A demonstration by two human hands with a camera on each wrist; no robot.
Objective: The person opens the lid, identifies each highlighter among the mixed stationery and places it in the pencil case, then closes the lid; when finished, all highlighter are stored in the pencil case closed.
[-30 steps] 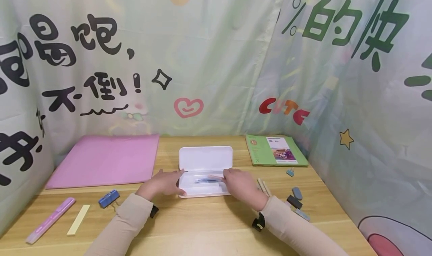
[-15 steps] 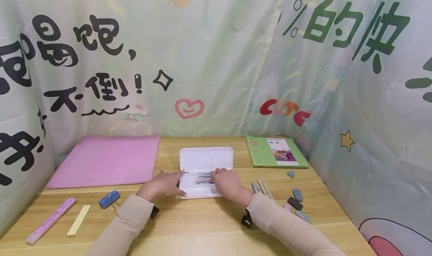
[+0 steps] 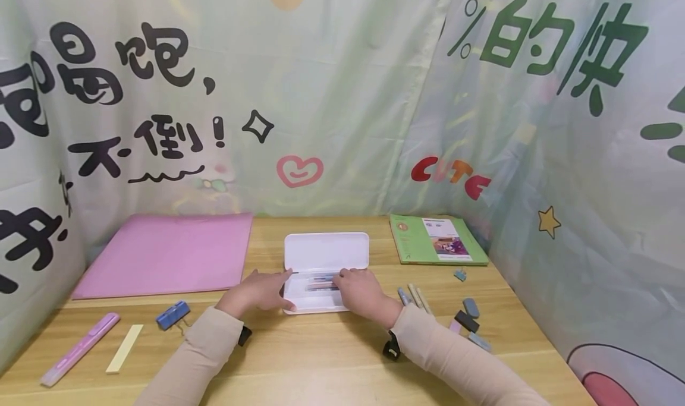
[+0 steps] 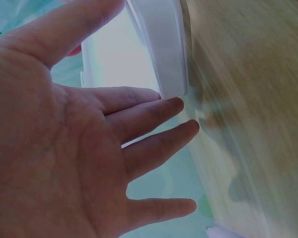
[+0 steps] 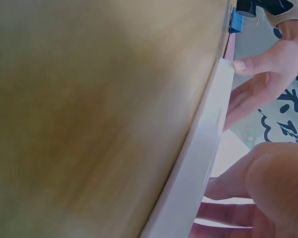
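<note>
A white pencil case (image 3: 326, 251) stands with its lid raised in the middle of the table. Several slim pens (image 3: 320, 286) lie in its tray. My left hand (image 3: 259, 290) spans the case's left end, thumb at the front edge. In the left wrist view the fingers (image 4: 161, 148) are fairly straight and spread, some touching the white case (image 4: 169, 54). My right hand (image 3: 364, 293) reaches into the right half of the tray, its curled fingers over the pens' right ends. In the right wrist view the case's front wall (image 5: 201, 148) hides those fingertips.
At the left lie a pink folder (image 3: 166, 257), blue clip (image 3: 173, 315), pink pen-shaped item (image 3: 80, 349) and pale yellow strip (image 3: 125, 348). At the right are a green book (image 3: 414, 242), small teal clip (image 3: 460, 274), beige sticks (image 3: 417, 296) and several eraser-like blocks (image 3: 467, 321).
My right hand has moved left from the case's right end, bringing a slim pen down among the others, and has hardly moved since half a second ago. The left hand stays put.
</note>
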